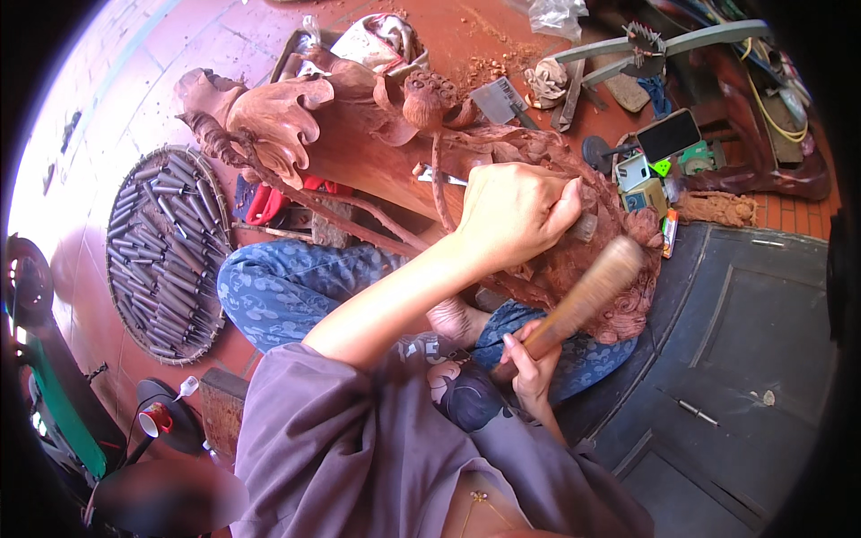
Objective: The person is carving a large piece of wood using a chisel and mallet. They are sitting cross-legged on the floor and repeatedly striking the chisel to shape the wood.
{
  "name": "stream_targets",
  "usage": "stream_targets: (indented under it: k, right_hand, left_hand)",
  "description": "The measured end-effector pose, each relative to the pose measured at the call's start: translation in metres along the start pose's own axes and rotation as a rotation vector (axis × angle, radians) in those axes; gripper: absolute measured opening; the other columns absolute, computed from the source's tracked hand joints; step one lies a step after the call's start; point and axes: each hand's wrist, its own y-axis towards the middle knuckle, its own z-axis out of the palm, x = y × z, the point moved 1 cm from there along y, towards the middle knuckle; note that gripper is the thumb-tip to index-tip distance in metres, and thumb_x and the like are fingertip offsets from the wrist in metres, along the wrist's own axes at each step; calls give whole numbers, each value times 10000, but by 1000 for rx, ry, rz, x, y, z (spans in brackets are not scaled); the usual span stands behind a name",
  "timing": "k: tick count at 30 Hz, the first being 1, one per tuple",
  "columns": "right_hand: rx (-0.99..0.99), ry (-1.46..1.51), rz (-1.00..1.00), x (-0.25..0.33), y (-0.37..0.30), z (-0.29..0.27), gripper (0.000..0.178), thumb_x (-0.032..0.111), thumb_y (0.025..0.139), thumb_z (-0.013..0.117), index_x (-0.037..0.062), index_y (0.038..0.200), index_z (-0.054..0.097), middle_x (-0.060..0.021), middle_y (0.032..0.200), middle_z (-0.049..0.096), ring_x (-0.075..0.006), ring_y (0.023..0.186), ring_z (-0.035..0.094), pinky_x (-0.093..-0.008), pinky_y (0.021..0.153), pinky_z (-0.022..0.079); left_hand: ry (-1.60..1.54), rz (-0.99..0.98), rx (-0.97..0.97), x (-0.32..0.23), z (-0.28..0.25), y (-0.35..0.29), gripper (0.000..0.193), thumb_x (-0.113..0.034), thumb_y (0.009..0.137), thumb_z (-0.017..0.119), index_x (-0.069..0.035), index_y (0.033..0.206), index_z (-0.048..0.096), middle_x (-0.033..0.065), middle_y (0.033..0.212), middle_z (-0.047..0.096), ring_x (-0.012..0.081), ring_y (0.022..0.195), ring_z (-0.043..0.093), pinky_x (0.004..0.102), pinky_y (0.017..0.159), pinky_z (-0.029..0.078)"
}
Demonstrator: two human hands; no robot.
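Note:
A large reddish wood carving (359, 143), with leaf shapes, stems and a seed pod (426, 103), lies across in front of my bent legs. My left hand (516, 215) is closed in a fist over its right-hand part, round what looks like a chisel; a blunt greyish end (585, 226) shows beside the fist, and the fingers hide most of the tool. Lower and to the right, my right hand (531, 368) grips a club-shaped wooden mallet (583, 300) by its narrow end. The mallet's thick head, smeared by motion, is up near the carving's right side, apart from my left hand.
A round basket (114, 273) full of dark-handled carving tools sits at the left. Right of me lies a dark panelled board (753, 332). Beyond the carving are a phone (668, 134), small boxes and wood chips (489, 70). A red cup (156, 419) stands lower left.

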Motion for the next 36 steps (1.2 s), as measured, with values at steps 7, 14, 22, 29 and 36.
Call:
stream_targets:
  k: [7,14,22,29,36]
  right_hand:
    - [37,-34,4,-2,-3,-1,218,8,798,632,42,880,433,-81,683,514,-135,524,510,-272,532,447]
    - [22,-2,-51,6,-3,-6,265,-13,770,672,23,883,435,-80,676,544,-127,540,540,-258,552,459]
    - [-5,0,-169,14,-2,-14,247,-20,781,639,20,892,421,-75,669,515,-137,558,531,-269,603,445]
    - [-50,0,-239,1,-4,-5,239,-20,789,661,18,875,440,-68,691,515,-127,546,538,-258,549,442]
    - [-93,116,-202,-2,-3,4,221,-8,792,645,18,868,439,-78,699,520,-130,561,529,-264,577,443]
  left_hand:
    - [102,-62,22,2,-4,1,363,-254,883,543,-58,578,555,119,550,536,324,513,563,403,466,426]
    - [34,43,14,-23,16,-10,385,-274,882,561,-78,551,574,93,520,523,289,481,564,399,455,437]
    - [-15,88,-37,-18,27,-11,422,-268,869,552,-76,494,521,93,494,506,292,459,546,404,419,406]
    - [-9,95,23,-10,17,-13,418,-280,870,531,-74,507,530,96,493,497,293,464,545,406,411,401]
    - [-17,87,37,-4,13,-13,416,-279,861,536,-67,503,537,100,493,495,299,454,537,409,403,390]
